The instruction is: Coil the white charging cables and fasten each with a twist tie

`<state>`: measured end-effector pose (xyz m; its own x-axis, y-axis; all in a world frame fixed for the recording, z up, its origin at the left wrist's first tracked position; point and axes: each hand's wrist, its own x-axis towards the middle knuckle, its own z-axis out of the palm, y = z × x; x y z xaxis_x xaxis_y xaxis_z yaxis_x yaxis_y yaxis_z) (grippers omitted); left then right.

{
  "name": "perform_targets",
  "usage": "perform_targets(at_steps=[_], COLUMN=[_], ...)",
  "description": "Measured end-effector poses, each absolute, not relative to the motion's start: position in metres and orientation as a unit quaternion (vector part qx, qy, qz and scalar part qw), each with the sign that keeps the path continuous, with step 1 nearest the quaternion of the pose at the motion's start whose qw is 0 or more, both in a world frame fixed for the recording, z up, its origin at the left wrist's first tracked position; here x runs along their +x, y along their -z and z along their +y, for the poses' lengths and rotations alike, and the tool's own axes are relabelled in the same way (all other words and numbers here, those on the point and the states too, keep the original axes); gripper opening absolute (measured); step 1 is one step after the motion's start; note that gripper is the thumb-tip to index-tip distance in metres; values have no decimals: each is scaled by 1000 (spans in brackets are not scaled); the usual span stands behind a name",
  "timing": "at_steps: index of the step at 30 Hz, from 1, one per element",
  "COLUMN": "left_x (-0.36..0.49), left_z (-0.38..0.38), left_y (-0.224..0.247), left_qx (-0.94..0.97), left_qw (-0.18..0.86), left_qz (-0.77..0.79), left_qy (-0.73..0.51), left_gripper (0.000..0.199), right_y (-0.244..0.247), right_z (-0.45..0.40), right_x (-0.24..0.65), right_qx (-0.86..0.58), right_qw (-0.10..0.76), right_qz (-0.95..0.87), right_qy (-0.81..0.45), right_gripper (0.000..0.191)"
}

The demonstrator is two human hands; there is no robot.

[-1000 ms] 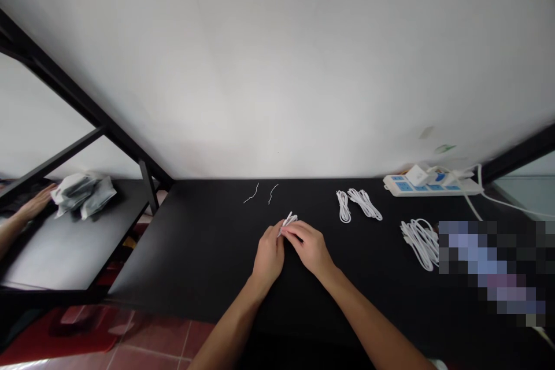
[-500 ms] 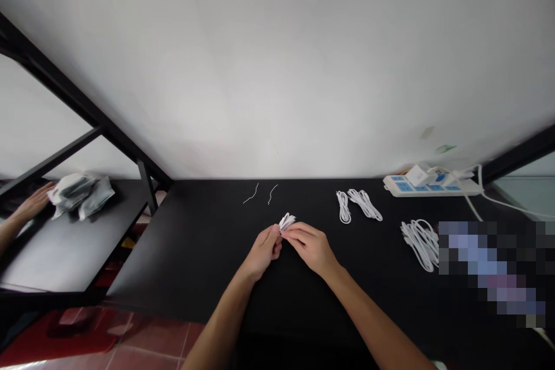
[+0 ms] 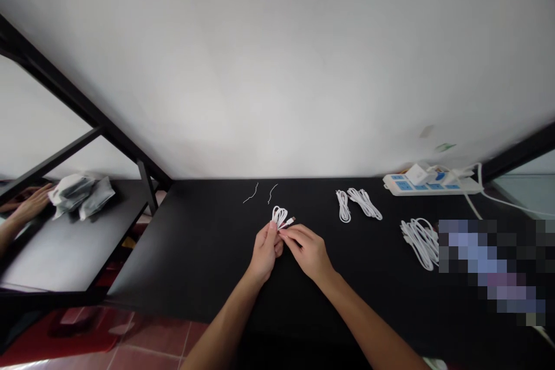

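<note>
The head view looks down on a black table top (image 3: 208, 254), and both hands work at its middle. The left hand (image 3: 264, 254) is closed around the lower part of a white cable (image 3: 280, 217), with the thumb and fingers pressing the strands together. The right hand (image 3: 307, 251) comes from the other side, and its fingertips (image 3: 288, 234) pinch the cable close to the left hand. It seems to me the cable is held this way so the loops stay together and do not fall open. The cable is in the air, just above the table and between the two hands. It looks like a small bunch of narrow loops standing up from the left hand, and a small plug (image 3: 289, 221) points out to the right side. Behind the hands lie two short thin white wires (image 3: 250, 193) (image 3: 272, 193), apart from each other. Further right are two neat bundles of white cable (image 3: 344, 206) (image 3: 365, 203), side by side, perhaps kept apart to stay tidy. Near them is a looser white cable bundle (image 3: 418, 243), partly hidden by a blurred patch. A white and blue power strip (image 3: 429, 186) stands at the far edge. On a lower black surface (image 3: 73, 243) at left, a separate hand (image 3: 32, 202) is beside grey packets (image 3: 80, 196)
</note>
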<state>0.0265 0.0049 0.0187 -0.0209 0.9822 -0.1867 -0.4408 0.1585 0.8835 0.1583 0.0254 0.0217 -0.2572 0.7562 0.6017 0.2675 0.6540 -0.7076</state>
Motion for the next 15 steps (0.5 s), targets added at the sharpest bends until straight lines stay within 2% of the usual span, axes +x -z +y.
perform_targets(at_steps=[4,8,11,15], left_x=[22,5,-3,-2], left_z=[4,4,3,1], left_y=[-17,-23,-30,-34], left_qx=[372,515,570,569], left_qw=[570,522,538,562], left_qz=[475,504,473,441], left_qy=[-558,-457,-402,-407], left_gripper=[53,51,44,40], right_y=[-21,-22,-23,-27], right_z=[26,32,36,37], right_x=[158,167,175,181], right_qx=[-342,-336,-321,-308], right_qw=[497,479,455,432], right_qz=[-754,-765,-787,-803], right_qy=[-261,-270,-267,-273], right_gripper=[18,17,20,23])
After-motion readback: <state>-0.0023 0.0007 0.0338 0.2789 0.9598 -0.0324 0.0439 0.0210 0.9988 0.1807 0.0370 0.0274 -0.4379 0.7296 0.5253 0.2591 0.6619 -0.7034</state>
